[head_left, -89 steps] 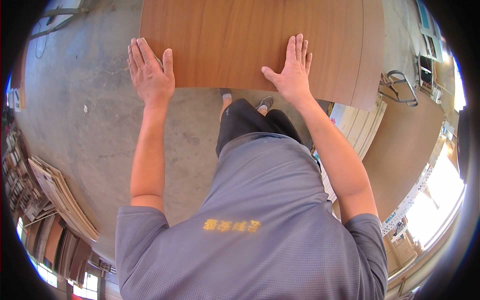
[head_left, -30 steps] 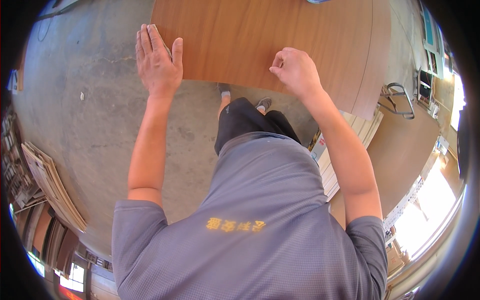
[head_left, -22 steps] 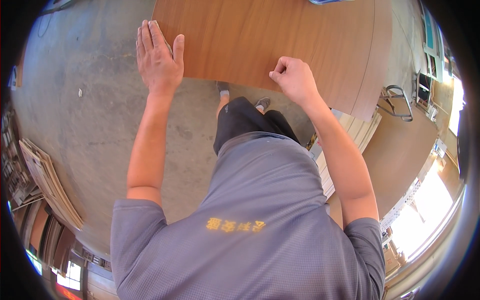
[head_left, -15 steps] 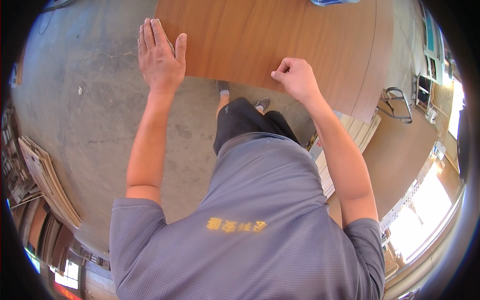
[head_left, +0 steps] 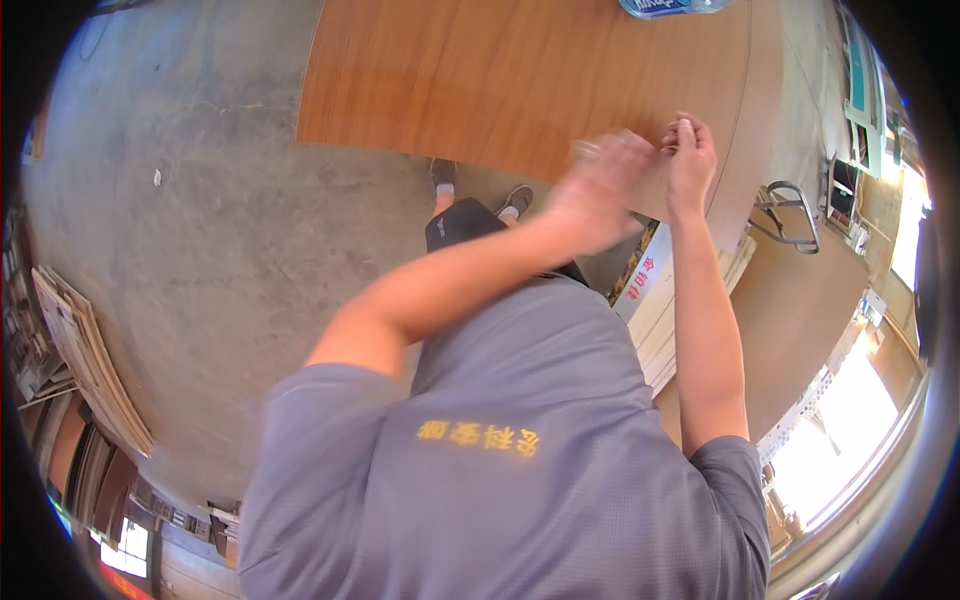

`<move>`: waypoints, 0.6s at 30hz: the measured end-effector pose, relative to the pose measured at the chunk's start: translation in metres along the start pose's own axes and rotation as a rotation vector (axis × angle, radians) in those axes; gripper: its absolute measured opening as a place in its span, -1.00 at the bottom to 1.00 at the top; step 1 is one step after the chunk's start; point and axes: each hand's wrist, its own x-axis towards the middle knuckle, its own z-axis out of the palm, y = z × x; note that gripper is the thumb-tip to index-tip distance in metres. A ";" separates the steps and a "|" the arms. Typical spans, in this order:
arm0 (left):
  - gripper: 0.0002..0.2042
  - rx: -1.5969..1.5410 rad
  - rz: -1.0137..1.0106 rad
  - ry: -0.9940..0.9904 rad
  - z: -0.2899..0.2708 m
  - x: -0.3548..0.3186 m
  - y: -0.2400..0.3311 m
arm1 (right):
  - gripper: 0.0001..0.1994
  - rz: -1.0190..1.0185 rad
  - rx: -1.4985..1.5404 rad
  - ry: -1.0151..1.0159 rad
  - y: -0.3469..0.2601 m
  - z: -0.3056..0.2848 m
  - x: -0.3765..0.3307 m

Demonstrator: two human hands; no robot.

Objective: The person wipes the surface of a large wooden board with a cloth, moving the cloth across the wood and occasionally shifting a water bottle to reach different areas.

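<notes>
A wood-grain brown panel (head_left: 450,80) lies in front of me, its near edge toward my body. My left hand (head_left: 605,190) is over its near right part, smeared by motion, so its fingers cannot be read. Pale edges of something thin and flat show beside that hand, too blurred to name. Close to it, my right hand (head_left: 690,165) is raised above the panel with its fingertips pinched together. A small thin sliver shows at those fingertips; its kind cannot be made out.
A clear plastic bottle with a blue label (head_left: 675,6) stands at the panel's far edge. Below right are stacked pale boards (head_left: 665,330), a brown sheet (head_left: 800,310) and a metal-framed handle (head_left: 790,215). More boards (head_left: 90,350) lean at the left above concrete floor (head_left: 200,250).
My left hand has left the panel's left edge and swung right, next to my right hand. My right hand has moved right and turned upward, fingers still pinched.
</notes>
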 end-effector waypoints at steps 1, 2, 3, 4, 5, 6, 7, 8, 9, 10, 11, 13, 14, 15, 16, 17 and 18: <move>-0.10 0.271 0.068 -0.179 0.012 0.022 0.033 | -0.77 -0.109 -0.055 0.019 -0.001 -0.005 0.007; -0.13 0.147 0.205 -0.100 0.038 0.034 0.035 | -0.75 -0.221 -0.107 0.026 -0.007 -0.005 0.011; -0.16 0.068 0.174 -0.089 0.042 0.036 0.027 | -0.74 -0.267 -0.142 0.034 -0.003 -0.014 0.011; -0.19 -0.011 0.145 -0.055 0.037 0.032 0.019 | -0.74 -0.260 -0.135 0.031 -0.005 -0.024 0.003; -0.22 -0.055 0.092 -0.088 0.002 0.028 -0.001 | -0.74 -0.396 -0.316 -0.027 -0.008 -0.036 -0.009; -0.25 -0.092 0.042 -0.117 -0.050 0.022 -0.029 | -0.74 -0.535 -0.494 -0.083 -0.012 -0.042 -0.021; -0.26 0.078 -0.121 -0.099 -0.085 0.014 -0.049 | -0.77 -0.514 -0.510 -0.144 -0.014 -0.043 -0.035; -0.27 0.249 -0.285 -0.079 -0.110 0.003 -0.066 | -0.77 -0.510 -0.501 -0.137 -0.015 -0.043 -0.044; -0.23 0.348 -0.349 0.115 -0.112 -0.022 -0.099 | -0.77 -0.459 -0.443 -0.162 -0.015 -0.043 -0.053; -0.20 0.448 -0.413 0.310 -0.121 -0.029 -0.110 | -0.77 -0.408 -0.383 -0.191 -0.014 -0.046 -0.059; -0.20 0.455 -0.409 0.303 -0.112 -0.026 -0.102 | -0.77 -0.403 -0.374 -0.189 -0.013 -0.050 -0.063; -0.14 0.256 -0.423 0.142 -0.086 -0.003 -0.058 | -0.73 -0.312 -0.285 -0.175 -0.013 -0.054 -0.067; -0.11 0.224 -0.291 0.070 -0.065 0.009 -0.035 | -0.73 -0.318 -0.258 -0.182 -0.017 -0.051 -0.066; -0.13 0.119 -0.191 0.079 -0.035 0.019 -0.018 | -0.72 -0.449 -0.331 -0.205 -0.020 -0.048 -0.063; -0.15 0.171 -0.141 -0.112 -0.022 0.040 0.004 | -0.71 -0.579 -0.406 -0.216 -0.018 -0.047 -0.060; -0.22 0.052 0.018 0.122 0.017 0.040 0.006 | -0.68 -0.579 -0.419 -0.246 -0.015 -0.049 -0.056; -0.22 0.068 0.022 0.115 0.013 0.036 -0.001 | -0.68 -0.579 -0.402 -0.241 -0.006 -0.059 -0.053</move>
